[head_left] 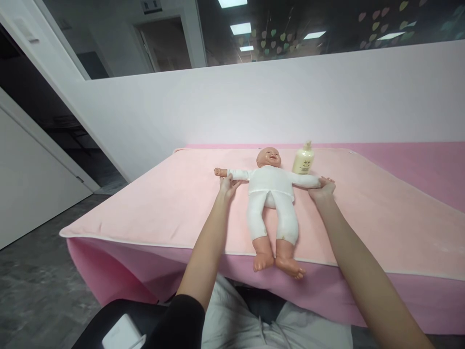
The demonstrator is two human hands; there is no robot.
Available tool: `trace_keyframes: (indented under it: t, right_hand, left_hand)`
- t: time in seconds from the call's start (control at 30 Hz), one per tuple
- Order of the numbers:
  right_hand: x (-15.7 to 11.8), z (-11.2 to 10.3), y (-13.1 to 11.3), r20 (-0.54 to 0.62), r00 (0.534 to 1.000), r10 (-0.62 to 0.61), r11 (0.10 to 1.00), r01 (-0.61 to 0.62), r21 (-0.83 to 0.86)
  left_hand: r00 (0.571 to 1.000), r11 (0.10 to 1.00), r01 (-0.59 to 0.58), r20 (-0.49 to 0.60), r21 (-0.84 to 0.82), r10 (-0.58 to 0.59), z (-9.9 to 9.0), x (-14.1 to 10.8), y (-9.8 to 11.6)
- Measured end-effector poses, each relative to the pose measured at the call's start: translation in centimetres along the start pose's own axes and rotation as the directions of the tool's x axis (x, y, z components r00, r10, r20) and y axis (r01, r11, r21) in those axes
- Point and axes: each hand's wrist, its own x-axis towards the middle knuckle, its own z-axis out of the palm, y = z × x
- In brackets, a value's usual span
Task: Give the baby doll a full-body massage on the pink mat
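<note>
Doll point(271, 182) on peach mat point(174, 203), one arm in each hand

Item, nearest my camera: grey trousers point(232, 315) with a drawstring; to their left, a white object point(121, 333) against a black seat point(98, 317).

Item: pink cloth point(145, 271), hanging in folds below the mat and showing again along its far and right sides.

Item: mat, pale piping along the near edge, left corner jutting towards the grey floor point(39, 276). I log broad stretches of mat outward of both hands, ample for sideways movement.

Item: doll, face up between the hands, head towards the wall, white cloth body, bare feet reaching past the near piping.

Item: left hand point(228, 186), grasping the doll's arm just short of its wrist. Right hand point(322, 189), grasping the other arm at the wrist end; some finger contact is hidden from me.

Item: pump bottle point(302, 160), pale yellow, standing just beyond the arm in the right hand. Room between bottle and arm is tight. Label: dark print, too small for me to read.

Item: white wall point(236, 106), behind the mat.

Item: window point(327, 29) above it, with heart shapes point(274, 41) and ceiling-light panels. Small sign point(150, 6), upper left: illegible to me.
</note>
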Motion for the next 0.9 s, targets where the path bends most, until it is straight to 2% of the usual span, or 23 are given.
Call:
trace_keyframes:
  t: [0.2, 0.4, 0.6, 0.77, 0.9]
  right_hand:
    - [-1.1, 0.5, -0.7, 0.006, 0.997, 0.073, 0.997, -0.073, 0.017]
    - [-1.8, 0.7, -1.0, 0.066, 0.986, 0.153, 0.988, -0.152, -0.025]
    - [-0.7, 0.3, -0.5, 0.174, 0.976, 0.127, 0.976, -0.092, -0.199]
    - [-1.1, 0.4, -0.5, 0.220, 0.964, 0.150, 0.973, -0.106, -0.203]
    - [-2.4, 0.9, -1.0, 0.345, 0.934, 0.093, 0.977, -0.018, -0.214]
  left_hand:
    - [0.999, 1.000, 0.010, -0.030, -0.002, -0.010, 0.6, -0.7, 0.3]
    - [0.999, 1.000, 0.028, -0.045, 0.010, -0.028, 1.1, -1.2, 0.6]
    - [0.999, 0.999, 0.025, -0.022, 0.034, -0.024, 0.9, -0.9, 0.5]
    - [1.000, 0.998, 0.002, 0.014, 0.066, -0.002, 0.8, -0.5, 0.2]
    - [0.995, 0.992, -0.062, 0.084, 0.111, 0.053, 0.9, -0.7, 0.1]
